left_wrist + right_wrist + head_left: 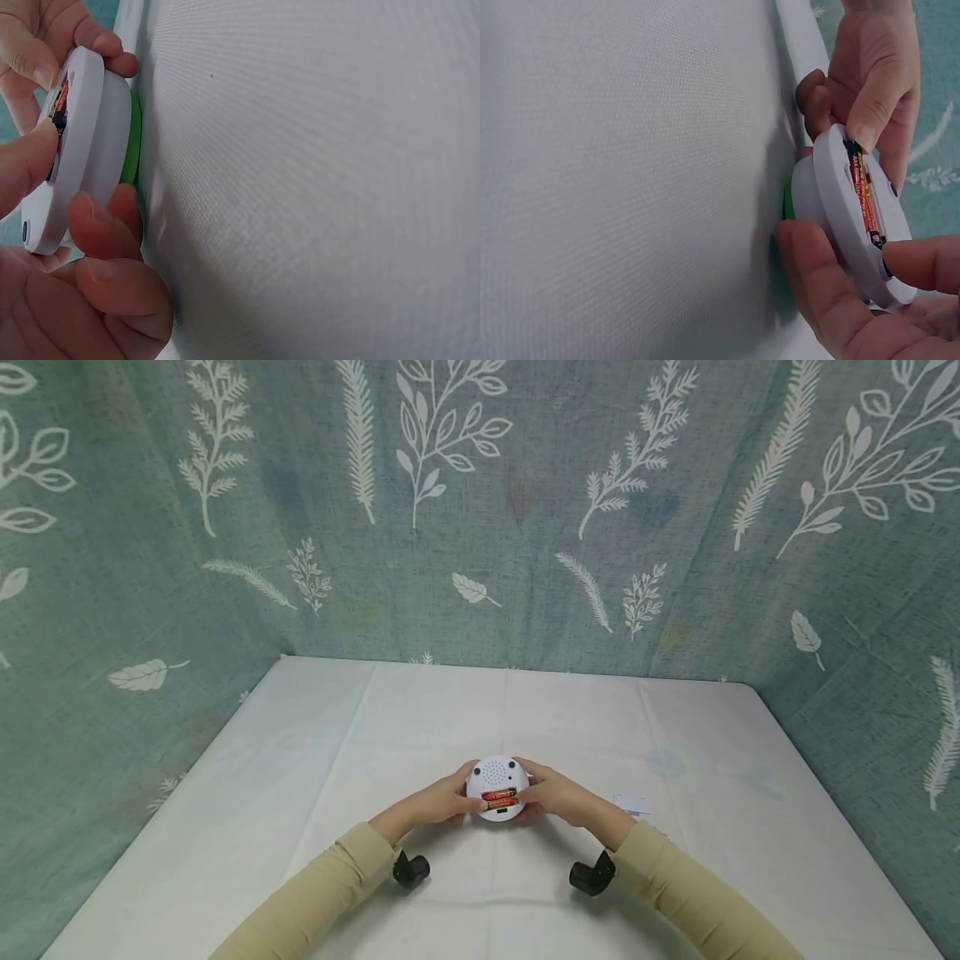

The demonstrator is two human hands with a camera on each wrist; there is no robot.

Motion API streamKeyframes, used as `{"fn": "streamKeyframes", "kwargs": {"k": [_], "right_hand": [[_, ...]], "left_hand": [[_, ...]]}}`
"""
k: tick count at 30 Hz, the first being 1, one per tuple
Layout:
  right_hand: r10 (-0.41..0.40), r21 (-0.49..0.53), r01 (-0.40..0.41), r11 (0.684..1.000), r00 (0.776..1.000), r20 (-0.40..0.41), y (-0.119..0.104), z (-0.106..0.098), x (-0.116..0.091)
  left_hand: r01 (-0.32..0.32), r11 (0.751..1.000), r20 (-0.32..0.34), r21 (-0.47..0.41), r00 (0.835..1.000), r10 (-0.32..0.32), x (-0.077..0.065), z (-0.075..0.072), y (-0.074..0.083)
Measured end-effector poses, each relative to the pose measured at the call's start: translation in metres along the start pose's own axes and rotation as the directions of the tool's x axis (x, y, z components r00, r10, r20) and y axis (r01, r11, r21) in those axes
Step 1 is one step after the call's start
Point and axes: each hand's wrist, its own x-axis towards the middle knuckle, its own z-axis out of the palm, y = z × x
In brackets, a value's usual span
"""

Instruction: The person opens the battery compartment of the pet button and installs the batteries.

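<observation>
Reaching in from the lower corners of the head view, both forearms angle inward until the left hand (444,797) and right hand (557,793) meet at a white round device (495,781) near the middle of the surface (420,714). Each hand grips one side of it, fingers curled around the rim with little gap, thumbs on the upward face beside the ends of two red batteries (499,798). The thumb tips cover part of those ends. Beneath the device is a green part (132,142), close to the surface; whether it touches cannot be told. In the head view the device hides most of the curled fingers, and the sleeves (322,881) run off the bottom edge. Each wrist view cuts off its own hand. Off to the right lies a pale card (632,803), its marks too small to read.
</observation>
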Motion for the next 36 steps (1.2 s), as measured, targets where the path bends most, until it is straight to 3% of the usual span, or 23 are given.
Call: {"fn": "streamKeyframes", "kwargs": {"k": [21, 28, 36], "right_hand": [[0.012, 0.052, -0.013, 0.999, 1.000, 0.017, -0.0036, 0.0006, -0.0024], [0.015, 0.063, -0.015, 0.998, 1.000, 0.009, -0.0027, 0.0009, -0.0046], [-0.027, 0.131, 0.016, 0.991, 0.996, 0.086, 0.0009, -0.0011, -0.0054]], "left_hand": [[0.031, 0.999, -0.066, 0.044, 0.997, -0.028, 0.0021, 0.0065, 0.0042], [0.018, 1.000, -0.052, 0.012, 0.998, -0.018, 0.0013, 0.0076, 0.0064], [-0.003, 1.000, -0.052, 0.021, 0.999, 0.004, 0.0002, 0.0066, 0.0014]]}}
